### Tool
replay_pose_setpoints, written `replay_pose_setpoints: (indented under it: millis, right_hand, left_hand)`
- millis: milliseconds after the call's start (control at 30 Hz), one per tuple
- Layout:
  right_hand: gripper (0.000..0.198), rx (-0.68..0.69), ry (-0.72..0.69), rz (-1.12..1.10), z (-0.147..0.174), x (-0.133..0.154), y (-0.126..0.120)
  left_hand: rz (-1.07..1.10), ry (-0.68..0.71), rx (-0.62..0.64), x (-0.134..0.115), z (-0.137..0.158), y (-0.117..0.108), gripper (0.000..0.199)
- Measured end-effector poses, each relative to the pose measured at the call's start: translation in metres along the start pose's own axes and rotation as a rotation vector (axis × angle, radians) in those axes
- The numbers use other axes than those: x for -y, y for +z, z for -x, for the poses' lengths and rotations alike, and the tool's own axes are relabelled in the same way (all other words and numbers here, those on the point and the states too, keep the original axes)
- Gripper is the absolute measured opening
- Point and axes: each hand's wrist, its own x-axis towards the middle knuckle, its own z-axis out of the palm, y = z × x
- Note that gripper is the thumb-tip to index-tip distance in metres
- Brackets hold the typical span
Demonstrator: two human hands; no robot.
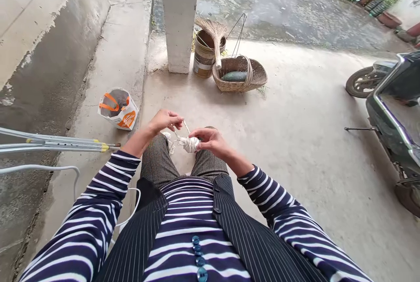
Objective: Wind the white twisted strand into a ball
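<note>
Above my knees, my right hand is closed around a small white bundle with cord wound about it. My left hand, fingers pinched together, holds a strand of white cord that runs to the bundle. More loose white cord hangs by my left knee, beneath that hand. What exactly the bundle is made of is too small to tell.
To the left stand an orange and white bag and metal crutches. Ahead are a pillar, a bucket with a straw broom, and a wicker basket holding a green gourd. A scooter stands right.
</note>
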Motion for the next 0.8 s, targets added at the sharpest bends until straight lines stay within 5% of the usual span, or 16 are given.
replay_pose_setpoints:
  millis: [100, 200, 400, 800]
  right_hand:
    - [0.039, -0.063, 0.093, -0.211, -0.002, -0.001, -0.002]
    - [0.043, -0.194, 0.197, -0.347, -0.007, 0.001, -0.009]
    - [0.038, -0.313, 0.278, -0.423, -0.016, 0.004, -0.021]
    - [0.041, -0.238, 0.326, -0.471, -0.001, 0.014, -0.027]
  left_hand:
    - [-0.186, 0.092, -0.067, 0.015, -0.008, 0.005, 0.025]
    - [-0.115, 0.31, -0.233, 0.027, -0.004, 0.026, 0.025]
    - [0.327, 0.36, -0.021, 0.039, 0.01, 0.066, 0.052]
    - [-0.041, 0.495, -0.095, 0.026, 0.024, 0.048, 0.025]
